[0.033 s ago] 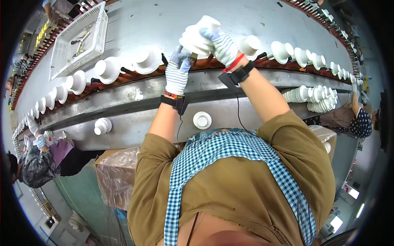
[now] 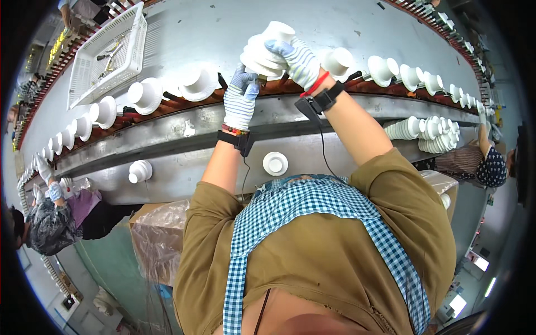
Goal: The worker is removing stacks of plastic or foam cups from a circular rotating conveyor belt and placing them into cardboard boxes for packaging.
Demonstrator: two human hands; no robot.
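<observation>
Landmark: the conveyor rail, a brown strip running left to right across the grey bench.

Far left, below the rail: a co-worker in a dark plastic cover and purple top, gloved hands up at the rail. Above the rail at left: a white plastic basket holding a few small tools.

On the rail, left part: a row of white ribbed lamp housings, among them one and one just left of the hands. Below the rail on the grey ledge: a small white housing lying alone, and a round white cap nearer the middle.

Left hand: striped knit glove, black wrist strap with a cord; fingers curled up under the held piece, touching its lower edge at the rail line.

White lamp housing: held just above the rail, tilted, between both hands.

Right hand: same glove, red band and black strap; fingers wrapped closed over the housing's right side and top.

Right of the hands: more housings on the rail; below it a stack of housings lying on their sides. Far right: a second co-worker in dotted cloth.
</observation>
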